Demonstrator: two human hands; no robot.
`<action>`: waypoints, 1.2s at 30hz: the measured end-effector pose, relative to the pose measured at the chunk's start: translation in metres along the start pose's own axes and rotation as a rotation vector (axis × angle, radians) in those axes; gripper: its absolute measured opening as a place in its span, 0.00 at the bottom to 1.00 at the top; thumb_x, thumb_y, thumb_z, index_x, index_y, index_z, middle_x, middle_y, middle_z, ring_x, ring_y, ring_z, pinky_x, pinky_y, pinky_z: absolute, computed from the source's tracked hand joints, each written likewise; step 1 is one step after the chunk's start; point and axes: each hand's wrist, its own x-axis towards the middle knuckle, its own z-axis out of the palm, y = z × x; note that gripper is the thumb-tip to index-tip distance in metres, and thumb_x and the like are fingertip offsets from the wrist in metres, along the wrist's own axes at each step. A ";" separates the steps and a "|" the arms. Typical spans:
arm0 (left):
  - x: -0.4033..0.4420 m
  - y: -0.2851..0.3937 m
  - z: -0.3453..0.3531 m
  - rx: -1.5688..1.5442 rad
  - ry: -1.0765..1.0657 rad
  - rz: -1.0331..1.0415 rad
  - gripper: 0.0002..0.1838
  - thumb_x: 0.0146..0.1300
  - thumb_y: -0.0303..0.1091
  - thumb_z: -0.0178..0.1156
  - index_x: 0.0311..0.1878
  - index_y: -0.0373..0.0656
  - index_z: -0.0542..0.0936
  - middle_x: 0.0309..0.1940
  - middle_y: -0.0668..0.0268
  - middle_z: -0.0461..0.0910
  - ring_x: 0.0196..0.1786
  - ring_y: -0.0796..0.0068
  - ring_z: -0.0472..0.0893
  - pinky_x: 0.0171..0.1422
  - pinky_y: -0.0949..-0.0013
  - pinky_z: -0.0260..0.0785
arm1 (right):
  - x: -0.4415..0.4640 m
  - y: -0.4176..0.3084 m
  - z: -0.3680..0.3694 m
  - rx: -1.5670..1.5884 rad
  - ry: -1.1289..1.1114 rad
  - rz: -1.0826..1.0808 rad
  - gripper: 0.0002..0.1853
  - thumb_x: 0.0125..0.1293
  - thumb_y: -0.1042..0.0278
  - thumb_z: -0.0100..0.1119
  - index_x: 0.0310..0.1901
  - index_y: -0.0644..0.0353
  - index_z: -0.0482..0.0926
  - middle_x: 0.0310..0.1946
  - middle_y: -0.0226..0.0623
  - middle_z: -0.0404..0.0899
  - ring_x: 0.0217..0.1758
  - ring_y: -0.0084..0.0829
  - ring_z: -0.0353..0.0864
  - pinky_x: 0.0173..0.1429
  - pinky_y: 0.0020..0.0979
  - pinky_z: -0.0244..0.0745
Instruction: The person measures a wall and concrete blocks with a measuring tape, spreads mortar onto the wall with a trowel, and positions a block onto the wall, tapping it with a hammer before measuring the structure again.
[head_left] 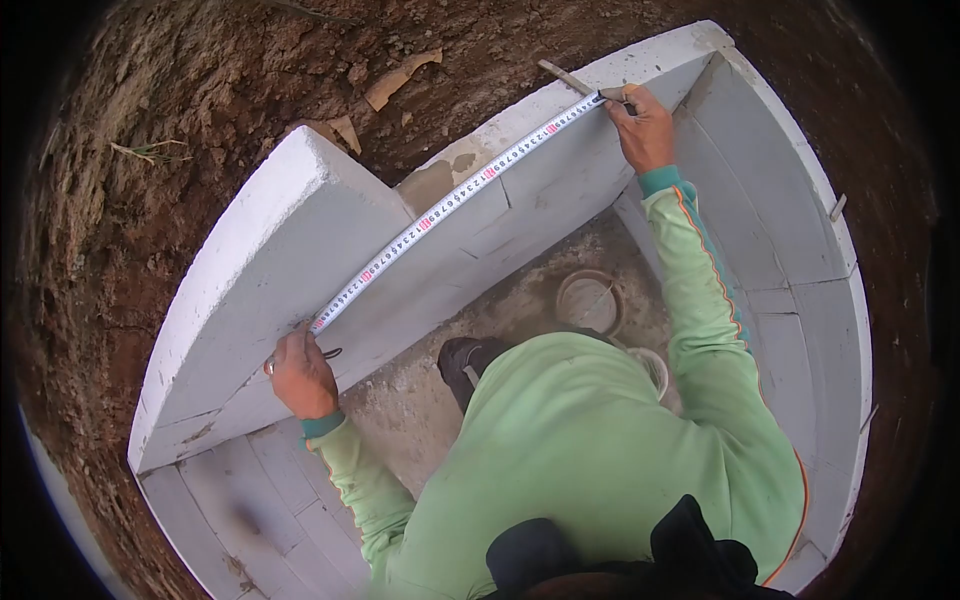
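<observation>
A white measuring tape [425, 222] with black and red figures is stretched slantwise along the inner face of a pale block wall [480, 215]. At its lower left end my left hand [304, 376] is closed on the tape, with a small dark loop beside the fingers. My right hand [643, 125] pinches the tape's upper right end near the top edge of the wall. Both arms are in light green sleeves with teal cuffs. Whether a tape case lies inside my left hand is hidden.
Block walls [770, 210] enclose the pit on several sides. On the concrete floor [400, 420] are a round bucket [590, 303] and a second round container [652, 372]. Brown soil [230, 90] surrounds the walls. A thin stick [563, 76] lies across the top edge.
</observation>
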 end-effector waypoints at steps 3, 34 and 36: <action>0.001 -0.001 0.001 0.012 0.004 0.009 0.09 0.66 0.29 0.63 0.48 0.48 0.87 0.42 0.60 0.86 0.42 0.54 0.83 0.49 0.56 0.74 | 0.001 0.003 -0.001 0.007 -0.009 -0.031 0.09 0.66 0.68 0.64 0.46 0.59 0.86 0.39 0.44 0.84 0.41 0.45 0.83 0.48 0.38 0.76; -0.069 0.017 0.249 -0.861 -1.518 -0.013 0.09 0.73 0.30 0.59 0.40 0.35 0.83 0.29 0.65 0.84 0.28 0.77 0.80 0.34 0.72 0.72 | -0.604 -0.104 -0.003 -0.888 -0.093 1.162 0.22 0.63 0.57 0.68 0.57 0.52 0.81 0.68 0.42 0.70 0.74 0.45 0.69 0.68 0.54 0.66; -0.080 0.002 0.259 -0.890 -1.588 -0.028 0.08 0.73 0.30 0.59 0.41 0.34 0.83 0.31 0.63 0.84 0.30 0.76 0.81 0.35 0.71 0.73 | -0.638 -0.134 0.010 -0.939 -0.051 1.132 0.22 0.62 0.58 0.69 0.57 0.52 0.81 0.69 0.42 0.69 0.77 0.44 0.65 0.69 0.55 0.65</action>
